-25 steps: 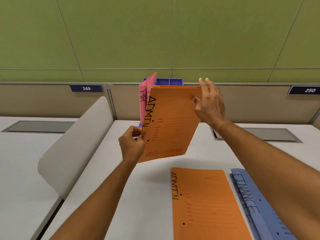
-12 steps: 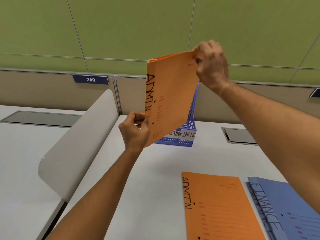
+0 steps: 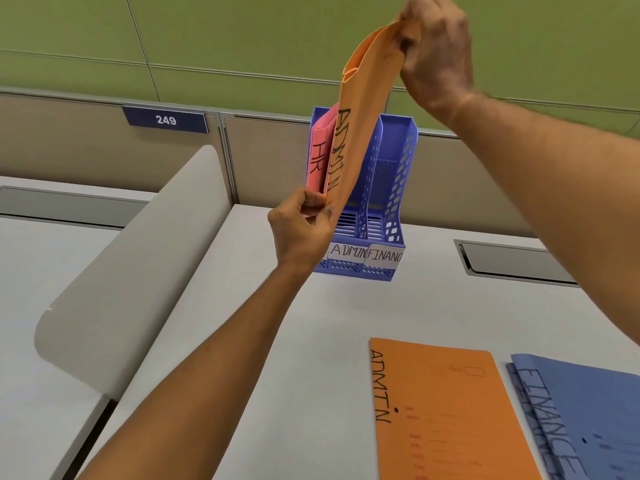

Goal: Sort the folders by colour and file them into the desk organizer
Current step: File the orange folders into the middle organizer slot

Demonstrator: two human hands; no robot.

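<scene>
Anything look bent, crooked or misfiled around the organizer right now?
Only the held orange ADMIN folder: it bows between the right hand pinching its top and the left hand gripping its lower corner, above the desk organizer. The pink HR folder stands in the leftmost slot. Nothing looks misfiled.

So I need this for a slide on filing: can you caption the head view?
Both hands steer an orange ADMIN folder toward the blue desk organizer.

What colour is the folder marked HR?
Pink; the HR folder shows best in the head view.
</scene>
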